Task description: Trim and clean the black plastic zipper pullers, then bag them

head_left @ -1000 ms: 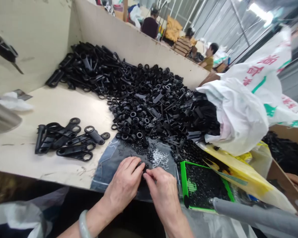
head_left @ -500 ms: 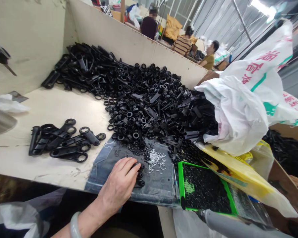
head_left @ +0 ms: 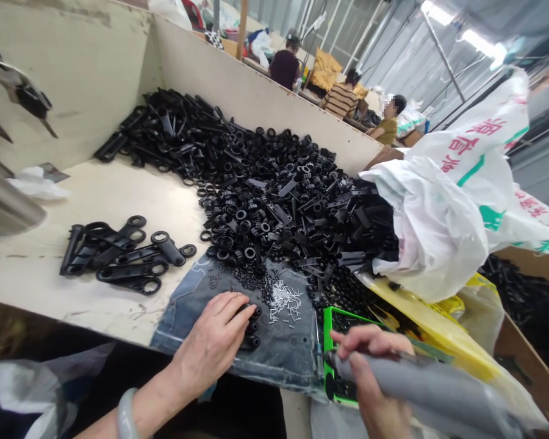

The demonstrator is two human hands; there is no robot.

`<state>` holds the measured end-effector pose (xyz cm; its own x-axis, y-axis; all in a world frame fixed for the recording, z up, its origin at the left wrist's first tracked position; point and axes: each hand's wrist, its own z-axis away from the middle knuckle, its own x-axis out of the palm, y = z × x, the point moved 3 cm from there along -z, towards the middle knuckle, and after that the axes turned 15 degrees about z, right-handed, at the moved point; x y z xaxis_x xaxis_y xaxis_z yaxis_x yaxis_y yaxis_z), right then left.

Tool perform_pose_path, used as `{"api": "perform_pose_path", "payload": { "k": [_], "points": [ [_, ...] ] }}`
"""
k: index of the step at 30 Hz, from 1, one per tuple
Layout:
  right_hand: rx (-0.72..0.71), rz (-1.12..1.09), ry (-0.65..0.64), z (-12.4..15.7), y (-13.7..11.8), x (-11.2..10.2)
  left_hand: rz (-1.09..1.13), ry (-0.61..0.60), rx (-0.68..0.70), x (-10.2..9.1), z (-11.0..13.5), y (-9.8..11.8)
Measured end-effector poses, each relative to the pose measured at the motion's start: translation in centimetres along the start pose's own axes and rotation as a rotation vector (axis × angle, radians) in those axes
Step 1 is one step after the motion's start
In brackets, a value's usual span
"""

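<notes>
Hands at a worktop (head_left: 119, 195) heaped with black parts (head_left: 279, 201).
Left hand (head_left: 213, 341) rests fingertips on small black rings (head_left: 252, 328) on a denim cloth (head_left: 283, 350); right hand (head_left: 370, 381), its grip wrapped round a grey tool (head_left: 425, 390), is over a green tray (head_left: 331, 323).

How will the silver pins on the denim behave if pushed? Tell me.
The silver pins look tiny and thin: probably very light, apt to scatter. Loosely heaped, they would likely spread; the rough denim cloth may curb rolling.

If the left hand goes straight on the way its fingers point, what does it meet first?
The small black rings at the fingertips of the left hand, which seem to touch them; behind those, probably the silver pins on the denim cloth.
</notes>
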<state>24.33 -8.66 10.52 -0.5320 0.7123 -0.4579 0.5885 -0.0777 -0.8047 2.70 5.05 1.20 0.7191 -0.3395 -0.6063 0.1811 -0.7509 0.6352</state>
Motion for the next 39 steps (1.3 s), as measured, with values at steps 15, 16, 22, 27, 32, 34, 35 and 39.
{"api": "perform_pose_path", "payload": {
  "k": [15,16,22,27,32,34,35,39],
  "points": [
    [0.124,-0.239,0.131,-3.5,3.7,7.5,-0.007,0.002,-0.001,0.2,0.0,-0.1],
    [0.127,-0.246,0.126,-3.4,3.7,7.6,-0.008,0.004,-0.002,0.2,0.0,-0.1],
    [0.146,-0.295,0.116,-3.3,3.7,7.8,-0.004,0.011,-0.004,0.1,0.0,-0.1],
    [0.122,-0.325,0.148,-3.7,2.3,6.9,0.019,0.023,0.004,0.1,0.2,-0.2],
    [0.047,-0.379,0.151,-4.1,-0.8,6.7,0.096,0.083,0.011,-0.4,0.5,-0.2],
    [-0.006,-0.428,0.112,-4.1,-2.2,7.3,0.155,0.141,0.003,-1.2,0.1,0.2],
    [-0.026,-0.459,0.09,-4.0,-2.8,7.8,0.191,0.166,-0.017,-1.6,-0.2,0.5],
    [-0.044,-0.571,0.023,-3.8,-5.1,9.9,0.343,0.122,-0.199,-3.1,-2.3,1.4]
  ]
}}
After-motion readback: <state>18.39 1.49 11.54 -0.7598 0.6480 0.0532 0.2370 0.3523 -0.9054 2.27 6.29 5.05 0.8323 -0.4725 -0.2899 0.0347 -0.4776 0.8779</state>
